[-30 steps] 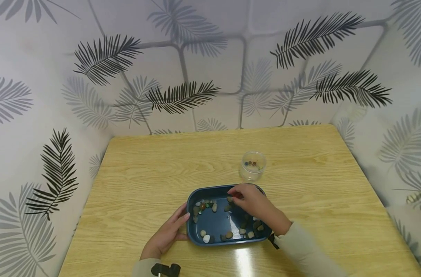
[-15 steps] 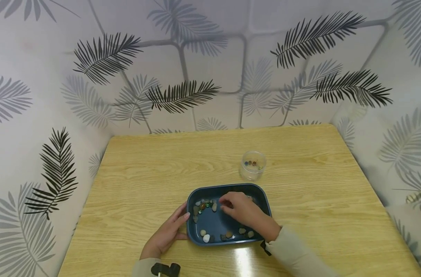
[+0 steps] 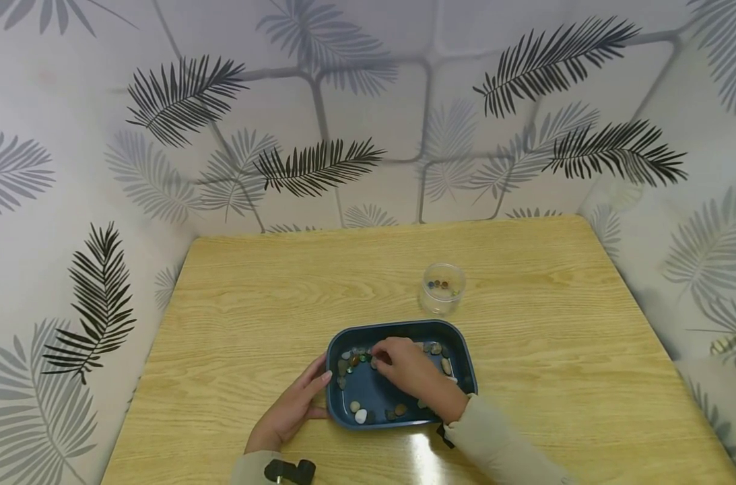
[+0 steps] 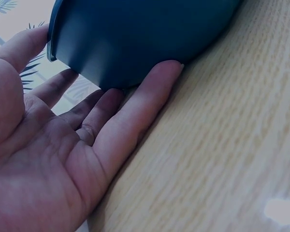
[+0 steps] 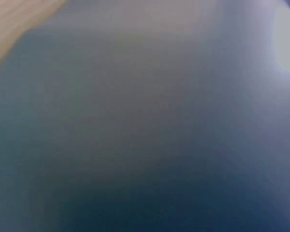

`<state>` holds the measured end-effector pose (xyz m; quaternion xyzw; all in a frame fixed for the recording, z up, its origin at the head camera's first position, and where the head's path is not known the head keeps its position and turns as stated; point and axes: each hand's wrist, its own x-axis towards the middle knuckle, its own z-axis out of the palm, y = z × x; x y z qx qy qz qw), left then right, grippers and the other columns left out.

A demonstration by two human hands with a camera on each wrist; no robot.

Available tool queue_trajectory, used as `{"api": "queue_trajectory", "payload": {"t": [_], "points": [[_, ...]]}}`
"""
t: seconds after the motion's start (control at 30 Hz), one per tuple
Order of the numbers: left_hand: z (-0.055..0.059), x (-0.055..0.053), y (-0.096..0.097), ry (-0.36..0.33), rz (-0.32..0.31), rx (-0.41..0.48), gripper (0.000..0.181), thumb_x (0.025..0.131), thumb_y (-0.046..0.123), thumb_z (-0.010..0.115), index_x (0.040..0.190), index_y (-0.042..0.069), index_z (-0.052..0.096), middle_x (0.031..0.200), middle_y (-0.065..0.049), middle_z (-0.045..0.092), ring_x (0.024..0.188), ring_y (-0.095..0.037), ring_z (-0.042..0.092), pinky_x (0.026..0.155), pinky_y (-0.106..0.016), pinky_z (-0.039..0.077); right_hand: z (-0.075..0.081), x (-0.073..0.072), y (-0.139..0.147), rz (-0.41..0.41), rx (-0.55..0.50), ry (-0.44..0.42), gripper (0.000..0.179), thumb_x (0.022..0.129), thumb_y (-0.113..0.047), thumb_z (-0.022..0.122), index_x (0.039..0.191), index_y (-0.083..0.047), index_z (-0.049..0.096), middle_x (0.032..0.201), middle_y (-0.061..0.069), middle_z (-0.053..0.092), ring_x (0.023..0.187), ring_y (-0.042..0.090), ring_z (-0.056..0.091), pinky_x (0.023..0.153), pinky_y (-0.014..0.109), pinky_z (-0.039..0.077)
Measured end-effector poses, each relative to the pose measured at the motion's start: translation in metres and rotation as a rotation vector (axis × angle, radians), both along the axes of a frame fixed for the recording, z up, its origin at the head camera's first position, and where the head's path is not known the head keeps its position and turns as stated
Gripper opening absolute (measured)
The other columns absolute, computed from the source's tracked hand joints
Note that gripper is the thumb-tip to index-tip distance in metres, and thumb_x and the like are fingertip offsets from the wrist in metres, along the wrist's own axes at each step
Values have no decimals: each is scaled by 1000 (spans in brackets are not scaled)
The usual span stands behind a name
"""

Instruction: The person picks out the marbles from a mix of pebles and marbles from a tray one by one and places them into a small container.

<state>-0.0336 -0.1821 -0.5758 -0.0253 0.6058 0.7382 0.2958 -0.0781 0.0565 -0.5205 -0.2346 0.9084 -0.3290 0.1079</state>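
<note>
A dark blue rectangular tray (image 3: 368, 426) lies on the table with pebbles and glass marbles in it. At its left end, my left hand (image 3: 291, 407) touches the wall. In the left wrist view, that hand's outstretched fingers (image 4: 150, 96) rest against the tray's outer side (image 4: 145, 38). My right hand (image 3: 410, 370) reaches inside the tray, fingertips bent down at a pebble (image 3: 374, 364) beside the row of marbles (image 3: 355, 360). Whether they pinch it cannot be made out. The right wrist view is only a blur of the blue tray (image 5: 135, 193).
Behind the tray stands a clear round container (image 3: 442, 300) with several small coloured marbles inside. A white pebble (image 3: 361, 417) and a brown one (image 3: 400, 409) lie along the tray's near side. The wooden table (image 3: 252, 289) meets a leaf-patterned wall covering (image 3: 368, 121) at the back.
My right hand has moved left inside the tray, from its upper right part to the pebble by the marbles. Pebbles at the right end have come into sight. The left hand stays put.
</note>
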Motion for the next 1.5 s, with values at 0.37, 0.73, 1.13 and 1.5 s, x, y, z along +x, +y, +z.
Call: {"api": "queue_trajectory", "payload": {"t": [0.37,0.73,1.13,1.5], "points": [[5,0,1,-6,-12,-1,54,92,36,45,140,27,23,146,-6,12,112,-33,45,77,-48,48,-8,-4,-20,-58,40,-13,15,83,-14,61,96,-8,66,87,-1,60,76,9,55,63,24,48],[28,3,3,-1,-39,-10,55,94,33,42,142,22,18,146,-8,10,115,-35,41,79,-48,47,-12,-7,-29,-88,79,-6,15,84,-15,60,97,-10,66,89,-1,59,77,9,54,63,24,47],[22,3,2,-8,-31,16,56,93,33,44,142,24,19,147,-7,9,113,-37,44,79,-49,47,-19,-6,-32,-76,95,32,11,83,-13,62,93,-11,67,85,-1,58,76,10,53,60,23,47],[4,0,1,-25,-9,4,53,91,39,46,139,31,24,145,-4,13,109,-32,49,77,-47,48,-19,-5,-34,-90,129,-11,9,83,-16,62,91,-13,67,82,-4,57,72,7,52,58,21,45]]}}
